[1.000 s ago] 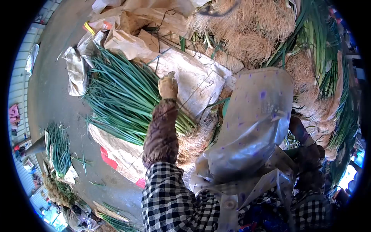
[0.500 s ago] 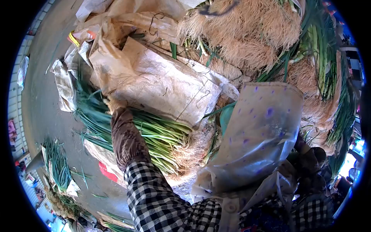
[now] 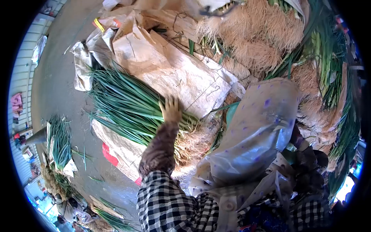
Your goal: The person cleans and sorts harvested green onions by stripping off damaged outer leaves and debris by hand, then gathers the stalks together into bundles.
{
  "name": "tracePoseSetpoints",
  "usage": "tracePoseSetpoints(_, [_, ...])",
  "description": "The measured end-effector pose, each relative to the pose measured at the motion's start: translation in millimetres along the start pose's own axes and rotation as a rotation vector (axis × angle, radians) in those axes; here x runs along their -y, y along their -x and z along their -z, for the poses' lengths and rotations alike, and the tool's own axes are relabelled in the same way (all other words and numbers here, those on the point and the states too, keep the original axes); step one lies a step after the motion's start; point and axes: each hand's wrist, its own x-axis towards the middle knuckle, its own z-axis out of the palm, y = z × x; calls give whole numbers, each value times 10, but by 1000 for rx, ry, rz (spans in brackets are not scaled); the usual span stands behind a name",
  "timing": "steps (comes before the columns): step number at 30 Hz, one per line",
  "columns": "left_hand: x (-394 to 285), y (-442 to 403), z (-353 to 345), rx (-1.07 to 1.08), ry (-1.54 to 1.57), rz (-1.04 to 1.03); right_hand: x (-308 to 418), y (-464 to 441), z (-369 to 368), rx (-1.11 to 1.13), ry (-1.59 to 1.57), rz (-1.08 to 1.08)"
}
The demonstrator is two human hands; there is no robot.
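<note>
My left hand (image 3: pixel 171 112) lies on a bundle of green onions (image 3: pixel 127 102), palm down with fingers spread, near where the green leaves turn to pale stalks. The onions' brown roots (image 3: pixel 187 145) point toward me. Under the bundle is a pale woven sack (image 3: pixel 123 143) with red print. Another woven sack (image 3: pixel 174 73) lies folded along the bundle's far side. My right hand (image 3: pixel 300 142) is at the right, in shadow beside the plastic sheet (image 3: pixel 255 127) over my lap; its fingers are mostly hidden, so its hold cannot be made out.
A heap of green onions with thick roots (image 3: pixel 255 34) rises at the back. More onions (image 3: pixel 326 73) are stacked along the right. On the concrete floor (image 3: pixel 83 143) at left stands another onion bundle (image 3: pixel 60 143), with loose leaves scattered around.
My left hand has moved from the leafy end of the bundle toward the stalks and roots. Its fingers now rest spread on the onions. The camera view has shifted slightly.
</note>
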Motion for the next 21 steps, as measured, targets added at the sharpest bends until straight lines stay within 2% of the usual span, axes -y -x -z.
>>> tracePoseSetpoints(1, [-59,248,-50,66,-62,20,233,24,-111,2,174,-4])
tracePoseSetpoints(2, [-64,406,-293,3,-43,49,439,54,-172,8,309,-5])
tracePoseSetpoints(3, [-59,599,-328,40,-109,26,493,88,-178,21,730,-11])
tracePoseSetpoints(5, [8,770,-294,115,-55,-24,137,49,-56,-27,654,85])
tracePoseSetpoints(7, [68,630,146,451,53,-96,126,-62,3,-44,574,93])
tracePoseSetpoints(9, [245,228,93,242,660,-132,405,-60,-141,-11,486,2])
tracePoseSetpoints(11, [126,-211,509,65,1696,209,386,-116,-160,24,541,94])
tracePoseSetpoints(12, [292,-625,424,-47,1627,223,375,-139,-153,35,571,140])
tracePoseSetpoints(13, [79,-685,854,-567,1322,311,367,-144,-134,44,639,142])
tracePoseSetpoints(14, [117,-901,1018,-853,1106,337,361,-151,-116,52,707,146])
tracePoseSetpoints(16, [269,-1308,1356,-849,1066,593,250,-153,-35,54,881,101])
tracePoseSetpoints(17, [321,-1445,1636,-612,1021,737,106,-147,34,49,985,51])
tracePoseSetpoints(18, [355,-1587,1776,-514,948,817,-125,-117,109,43,750,100])
tracePoseSetpoints(19, [461,-1714,1742,-657,1024,699,-410,-63,202,33,517,147])
tracePoseSetpoints(20, [508,-1763,1928,-493,899,869,-438,-30,218,45,545,143])
tracePoseSetpoints(21, [594,-1840,2042,-480,869,896,-357,-1,188,56,573,138])
